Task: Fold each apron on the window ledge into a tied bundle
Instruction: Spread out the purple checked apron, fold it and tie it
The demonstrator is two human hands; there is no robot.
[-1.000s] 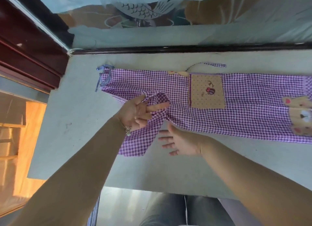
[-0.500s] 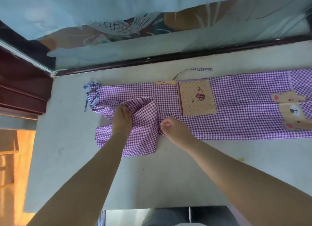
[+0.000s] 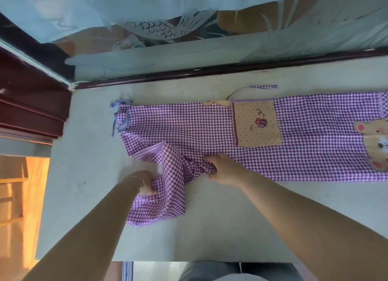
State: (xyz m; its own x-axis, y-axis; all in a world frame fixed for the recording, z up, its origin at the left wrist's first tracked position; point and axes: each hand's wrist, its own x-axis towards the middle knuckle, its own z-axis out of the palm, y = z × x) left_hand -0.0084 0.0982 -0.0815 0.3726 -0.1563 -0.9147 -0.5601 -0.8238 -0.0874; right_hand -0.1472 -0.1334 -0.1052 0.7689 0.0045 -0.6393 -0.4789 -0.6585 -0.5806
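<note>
A purple checked apron (image 3: 189, 129) lies lengthwise across the pale window ledge (image 3: 84, 196), with a tan pocket (image 3: 256, 123) and a bear patch (image 3: 375, 142) toward the right. A striped tie (image 3: 119, 116) is bunched at its left end; another tie (image 3: 260, 87) lies behind it. A loose flap hangs down toward the ledge's front. My left hand (image 3: 142, 184) grips that flap's left edge. My right hand (image 3: 224, 169) pinches the bunched cloth at the apron's near edge.
The window's dark frame (image 3: 231, 68) and a pale curtain (image 3: 147, 58) run along the back of the ledge. Dark red wood trim (image 3: 31, 104) stands at the left. The ledge's front edge (image 3: 189, 260) is near my legs; a lit floor lies lower left.
My left hand has slid from on top of the flap down and left, taking hold of its edge and pulling it out. My right hand stayed at the near edge, gripping cloth.
</note>
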